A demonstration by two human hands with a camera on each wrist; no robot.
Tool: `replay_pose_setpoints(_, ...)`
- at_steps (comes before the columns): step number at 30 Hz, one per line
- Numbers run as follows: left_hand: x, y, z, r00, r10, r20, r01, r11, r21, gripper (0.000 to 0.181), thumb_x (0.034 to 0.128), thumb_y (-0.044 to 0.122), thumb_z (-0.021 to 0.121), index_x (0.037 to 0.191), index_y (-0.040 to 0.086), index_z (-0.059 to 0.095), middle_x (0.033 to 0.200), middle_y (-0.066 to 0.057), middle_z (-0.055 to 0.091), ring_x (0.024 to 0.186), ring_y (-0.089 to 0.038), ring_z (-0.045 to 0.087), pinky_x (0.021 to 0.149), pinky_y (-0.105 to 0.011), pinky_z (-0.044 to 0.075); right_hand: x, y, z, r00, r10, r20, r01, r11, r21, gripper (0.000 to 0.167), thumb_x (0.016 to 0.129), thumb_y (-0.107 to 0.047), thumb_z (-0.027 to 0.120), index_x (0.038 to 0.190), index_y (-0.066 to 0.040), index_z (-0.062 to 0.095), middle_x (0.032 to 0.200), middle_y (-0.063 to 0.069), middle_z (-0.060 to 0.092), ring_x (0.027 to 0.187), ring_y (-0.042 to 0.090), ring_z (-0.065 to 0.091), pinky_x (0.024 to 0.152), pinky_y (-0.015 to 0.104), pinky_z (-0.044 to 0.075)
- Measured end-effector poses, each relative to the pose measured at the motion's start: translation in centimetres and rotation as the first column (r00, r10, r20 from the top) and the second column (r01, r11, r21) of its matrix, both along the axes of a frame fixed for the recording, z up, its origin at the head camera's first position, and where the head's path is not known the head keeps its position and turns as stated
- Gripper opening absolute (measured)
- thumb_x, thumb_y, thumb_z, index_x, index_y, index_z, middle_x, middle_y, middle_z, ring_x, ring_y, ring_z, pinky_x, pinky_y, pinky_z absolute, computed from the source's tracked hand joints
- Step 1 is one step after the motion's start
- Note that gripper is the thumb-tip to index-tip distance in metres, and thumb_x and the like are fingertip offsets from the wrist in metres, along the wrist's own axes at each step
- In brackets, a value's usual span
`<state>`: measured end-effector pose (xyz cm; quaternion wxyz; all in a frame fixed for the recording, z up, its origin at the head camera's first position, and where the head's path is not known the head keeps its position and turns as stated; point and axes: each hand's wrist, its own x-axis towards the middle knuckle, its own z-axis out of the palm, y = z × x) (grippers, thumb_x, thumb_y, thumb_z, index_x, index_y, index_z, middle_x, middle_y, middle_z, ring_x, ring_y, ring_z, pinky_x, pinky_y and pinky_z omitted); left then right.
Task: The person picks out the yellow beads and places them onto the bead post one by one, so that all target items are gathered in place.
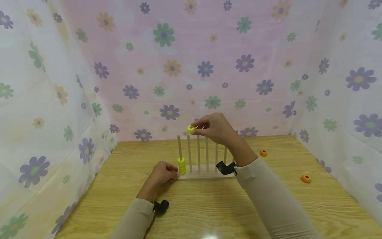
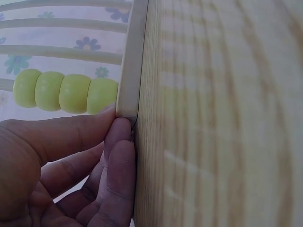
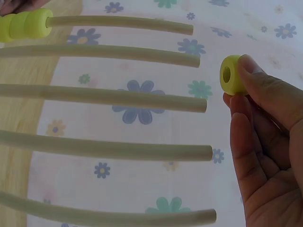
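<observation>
A wooden peg rack [image 1: 203, 174] with several upright rods stands on the table. Stacked yellow beads [image 1: 181, 166] sit at the bottom of its leftmost rod; the left wrist view shows the same beads [image 2: 75, 92] side by side. With thumb and fingers, my left hand [image 1: 162, 172] grips the left end of the rack's base [image 2: 130, 85]. My right hand [image 1: 216, 128] pinches one yellow bead [image 3: 232, 75] between thumb and fingertips, its hole showing. That bead is near the tops of the left rods, apart from the rod tips in the right wrist view.
Two orange beads lie on the table's right side: one orange bead [image 1: 263, 152] farther back, another orange bead [image 1: 306, 178] closer. Flowered cloth [image 1: 191, 66] encloses the wooden table [image 1: 197, 209] at the back and sides. Black wrist cameras jut from both sleeves.
</observation>
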<state>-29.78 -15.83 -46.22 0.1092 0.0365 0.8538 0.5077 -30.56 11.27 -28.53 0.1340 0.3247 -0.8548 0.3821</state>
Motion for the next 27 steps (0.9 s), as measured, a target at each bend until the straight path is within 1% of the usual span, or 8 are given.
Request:
replay_pose_setpoints(3,0.0,-0.1,-0.2,1.0,-0.006,-0.005,0.006,1.0,0.002,0.033,0.0876,0.007,0.082,0.118,-0.003,0.075,0.099,-0.012,0.074,0.079,-0.017,0.074,0.071,-0.034,0.063,-0.1,-0.6,-0.1,1.0,0.007,-0.013,-0.007,1.0,0.005,0.022,0.089,-0.022,0.084,0.11,-0.015,0.082,0.095,-0.003,0.078,0.077,0.009,0.072,0.067,0.027,0.06)
replay_pose_setpoints(10,0.1,-0.1,-0.2,1.0,0.004,-0.002,-0.004,1.0,0.009,0.031,0.0887,0.007,0.081,0.118,-0.001,0.075,0.1,-0.012,0.073,0.079,-0.017,0.074,0.072,-0.034,0.064,-0.4,-1.8,-0.4,0.998,0.034,-0.048,-0.033,0.999,0.019,0.023,0.09,-0.023,0.083,0.111,-0.015,0.082,0.089,-0.005,0.077,0.071,0.015,0.069,0.06,0.028,0.057)
replay_pose_setpoints(13,0.1,-0.1,-0.2,1.0,0.007,0.001,-0.007,1.0,0.007,0.03,0.0889,0.007,0.081,0.118,-0.001,0.075,0.1,-0.012,0.074,0.079,-0.018,0.073,0.072,-0.034,0.063,-0.5,-2.3,-0.5,0.997,0.036,-0.063,-0.034,0.999,0.027,0.023,0.089,-0.024,0.084,0.111,-0.016,0.083,0.088,-0.006,0.077,0.069,0.012,0.067,0.058,0.029,0.055)
replay_pose_setpoints(19,0.0,0.0,-0.1,1.0,-0.005,-0.003,0.005,1.0,0.001,0.031,0.0883,0.007,0.081,0.117,-0.001,0.075,0.099,-0.011,0.074,0.079,-0.017,0.073,0.071,-0.034,0.063,-0.6,-3.2,-0.9,0.999,0.019,-0.051,-0.017,0.999,0.038,0.023,0.09,-0.025,0.083,0.112,-0.017,0.083,0.085,-0.007,0.076,0.066,0.01,0.064,0.054,0.027,0.052)
replay_pose_setpoints(23,-0.1,0.0,0.0,1.0,-0.01,-0.006,0.01,1.0,-0.001,0.032,0.0877,0.007,0.082,0.117,-0.002,0.075,0.099,-0.011,0.074,0.079,-0.017,0.074,0.072,-0.034,0.064,-0.7,-3.6,-1.1,0.999,0.016,-0.048,-0.014,0.999,0.033,0.023,0.09,-0.026,0.084,0.111,-0.018,0.083,0.083,-0.008,0.075,0.065,0.013,0.063,0.052,0.027,0.049)
replay_pose_setpoints(27,-0.1,0.0,0.0,1.0,-0.006,0.0,0.006,1.0,-0.002,0.032,0.0876,0.007,0.082,0.118,-0.002,0.075,0.1,-0.011,0.074,0.08,-0.017,0.074,0.072,-0.035,0.064,-0.8,-4.0,-1.2,0.999,0.019,-0.05,-0.018,1.0,0.025,0.022,0.089,-0.025,0.084,0.109,-0.017,0.083,0.083,-0.007,0.076,0.065,0.015,0.064,0.051,0.027,0.049)
